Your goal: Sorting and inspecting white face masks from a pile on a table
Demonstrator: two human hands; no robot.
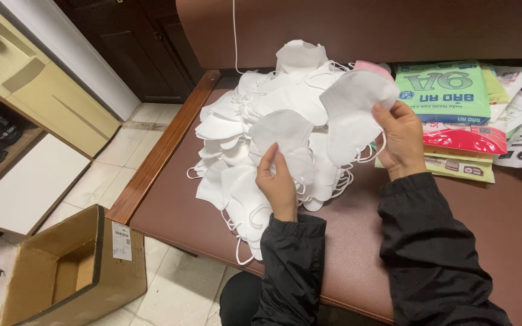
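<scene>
A big heap of white face masks with ear loops lies on a brown padded bench. My left hand pinches one white mask at its lower edge, just above the heap. My right hand holds a second white mask up by its right side, a little higher and to the right. Both arms wear black sleeves. A pink mask peeks out behind the raised one.
Green, red and white flat packages lie stacked at the bench's right. An open cardboard box stands on the tiled floor at lower left. A cream cabinet stands at the far left; the bench has a wooden edge.
</scene>
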